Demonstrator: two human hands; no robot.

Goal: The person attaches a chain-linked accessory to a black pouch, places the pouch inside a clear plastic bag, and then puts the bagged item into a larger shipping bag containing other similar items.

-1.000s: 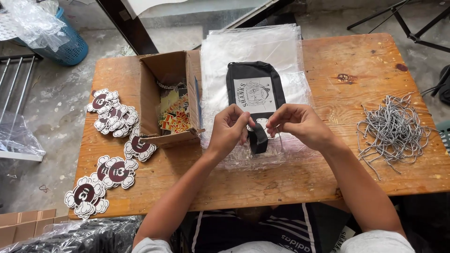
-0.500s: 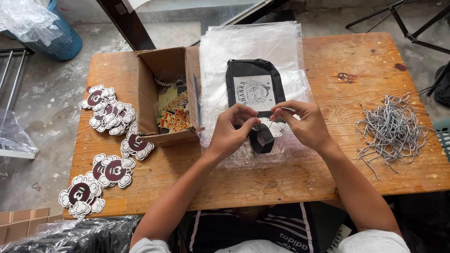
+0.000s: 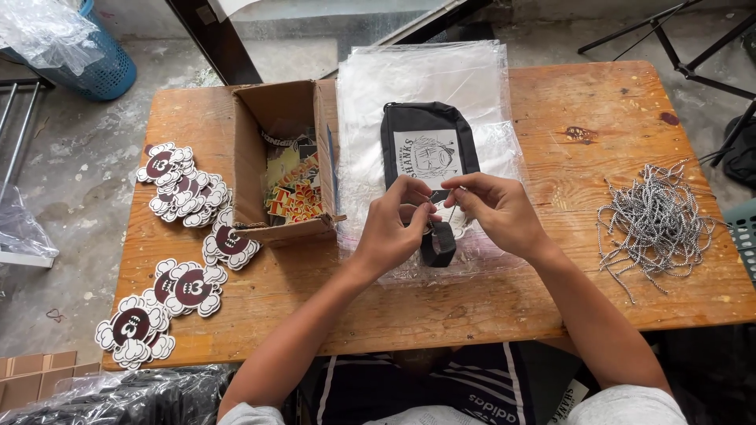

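**Both hands pinching at pouch strap, mid-table**

Left hand [image 3: 396, 223] and right hand [image 3: 494, 208] are meeting over the near end of a black fabric zip pouch with a white printed panel [image 3: 428, 147]. Fingertips of both are pressed tog. in a pinch around smth small and thin at the pouch's black wrist strap [image 3: 438, 242]; can't tell exactly what the item is. Strap is hanging just below the fingers, loop toward the near side.

Pouch is lying flat on a stack of clear plastic bags [image 3: 429, 83], approx. centre of the worn wooden table [image 3: 583, 102], long axis running far to near.

Left of the bags, touching them: an open brown cardboard box [image 3: 264, 130] holding colourful stickers. Further left, cloud-edged maroon-and-white die-cut stickers [image 3: 183, 182] are lying in loose overlapping groups, running down to the near-left corner. Right side, well apart from the hands: a tangled heap of silver ball chains [image 3: 655, 220].

Blue plastic basket [image 3: 98, 69] is sitting on the floor, far left.
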